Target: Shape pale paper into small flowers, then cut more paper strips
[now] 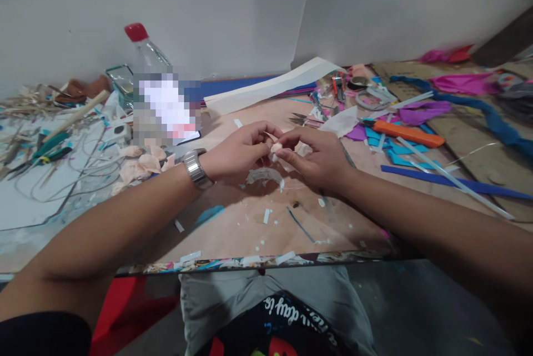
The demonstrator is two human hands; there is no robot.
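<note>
My left hand (239,151) and my right hand (317,156) meet over the middle of a brown work board (233,222). Both pinch a small pale peach piece of soft material (276,148) between their fingertips. A silver watch (196,168) sits on my left wrist. A curl of clear tape (265,176) lies on the board just below the hands. Several pale peach petal-like pieces (141,163) lie to the left of my left wrist.
A clear bottle with a red cap (146,56) stands at the back left. Pliers and wire (50,150) clutter the left side. An orange cutter (406,134), blue strips (449,181), scissors (306,118) and pink and purple scraps (462,84) lie to the right.
</note>
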